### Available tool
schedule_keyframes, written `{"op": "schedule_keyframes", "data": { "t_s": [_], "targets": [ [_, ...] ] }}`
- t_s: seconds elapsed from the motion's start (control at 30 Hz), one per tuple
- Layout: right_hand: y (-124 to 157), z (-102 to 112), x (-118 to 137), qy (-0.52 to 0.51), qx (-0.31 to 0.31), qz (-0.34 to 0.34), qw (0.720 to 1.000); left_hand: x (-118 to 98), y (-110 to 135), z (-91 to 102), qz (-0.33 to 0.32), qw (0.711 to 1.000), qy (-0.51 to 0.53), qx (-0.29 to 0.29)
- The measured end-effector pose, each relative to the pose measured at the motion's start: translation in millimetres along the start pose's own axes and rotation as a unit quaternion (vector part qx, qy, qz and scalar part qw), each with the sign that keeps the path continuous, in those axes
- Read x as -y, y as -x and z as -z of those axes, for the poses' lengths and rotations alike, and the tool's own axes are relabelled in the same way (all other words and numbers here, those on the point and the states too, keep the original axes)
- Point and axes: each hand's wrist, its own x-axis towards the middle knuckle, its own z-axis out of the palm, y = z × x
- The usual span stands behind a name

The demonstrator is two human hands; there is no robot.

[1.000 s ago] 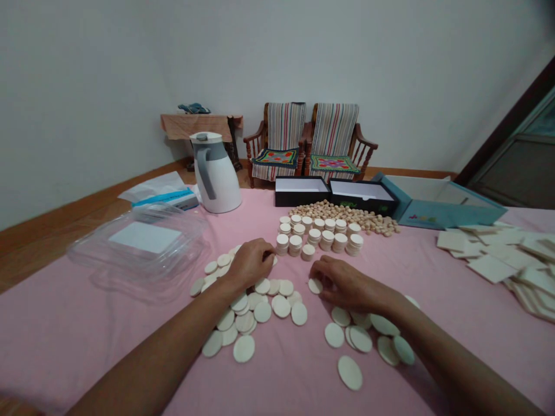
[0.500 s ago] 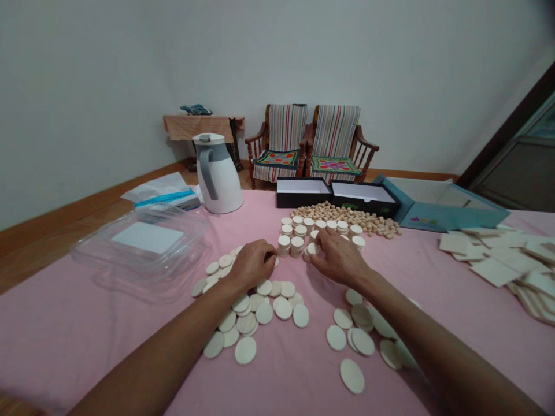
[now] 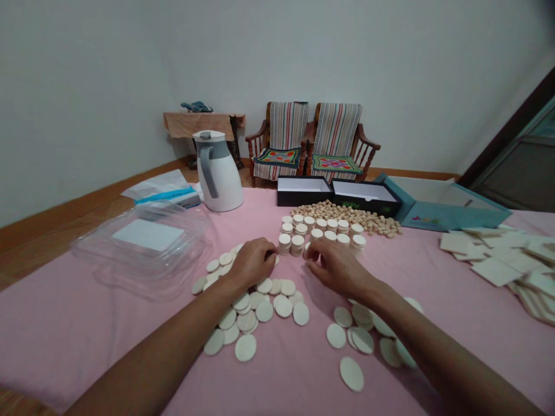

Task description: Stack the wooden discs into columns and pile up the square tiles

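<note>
Stacks of round wooden discs stand in rows at the middle of the pink cloth. My right hand is just in front of them, its thumb and forefinger apart, with nothing visible between them. Its fingers partly cover a front stack. Over the far edge of a loose disc pile, my left hand rests with fingers curled together. A pale disc shows by its fingertips; whether the hand grips one is hidden. More loose discs lie beneath my right forearm.
Small wooden beads are heaped behind the stacks, before two black boxes. A blue box and square wooden pieces are at right. A white jug and clear plastic container stand left.
My right hand has drawn back toward me from the stacks, its fingers loosening, and more front-row stacks show. My left hand has stayed almost in place.
</note>
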Motion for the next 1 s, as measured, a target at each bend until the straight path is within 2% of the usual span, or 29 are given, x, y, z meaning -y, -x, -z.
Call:
{"op": "schedule_keyframes", "data": {
  "t_s": [0.13, 0.23, 0.4, 0.63, 0.73, 0.87, 1.0],
  "targets": [
    [9.1, -8.7, 18.3, -0.083, 0.082, 0.107, 0.987, 0.0, -0.2, -0.3, 0.002, 1.0, 0.006, 0.0],
    [9.9, -18.7, 25.3, -0.098, 0.117, 0.139, 0.978, 0.5, -0.2, -1.0, 0.002, 1.0, 0.007, -0.005],
    [10.5, -28.2, 25.7, -0.062, 0.107, 0.101, 0.987, 0.8, 0.1, -1.3, 0.004, 1.0, 0.009, -0.006],
    [15.2, -10.0, 14.1, 0.016, 0.093, -0.005, 0.996, 1.7, 0.5, -1.8, -0.001, 1.0, 0.002, -0.005],
    [15.8, -6.4, 6.6, 0.0, 0.104, 0.0, 0.995, 1.5, 0.0, -1.5, -0.001, 1.0, 0.003, -0.004],
    [15.3, -12.5, 2.1, -0.014, 0.117, 0.015, 0.993, 0.9, -0.4, -0.8, 0.003, 1.0, 0.006, 0.002],
    [14.8, -14.6, 2.4, 0.007, 0.109, -0.002, 0.994, 1.3, -0.3, -0.9, -0.001, 1.0, 0.003, 0.002]
  ]
}}
